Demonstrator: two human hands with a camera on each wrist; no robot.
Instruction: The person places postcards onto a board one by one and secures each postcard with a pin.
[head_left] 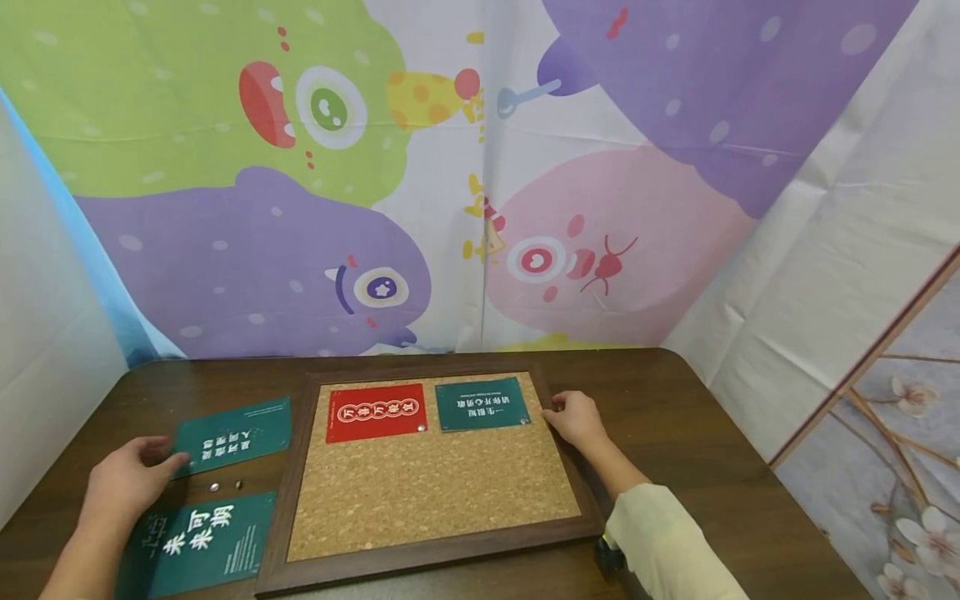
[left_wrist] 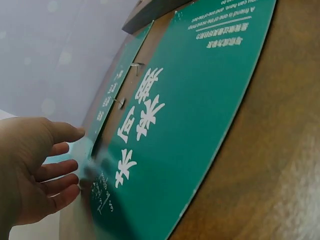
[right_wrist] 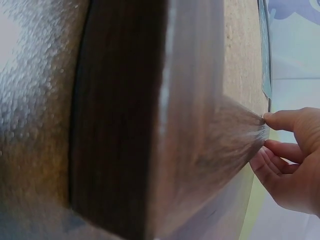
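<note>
Lying crosswise, long axis angled away rightward, a green card (head_left: pixel 242 435) adjoins the loosely parted left grip (head_left: pixel 127 475); the right grip (head_left: pixel 579 420) pinches the corkboard (head_left: pixel 435 492).

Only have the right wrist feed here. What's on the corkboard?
Observer: Red card and green card, side by side along the far edge of the corkboard.
Operator: Left hand?
Observer: Left hand is at the farther loose green card, left of the board. Can't tell if it's touching.
Operator: Any loose pins?
Observer: Two small pins, between that card and the nearer loose green card.
</note>
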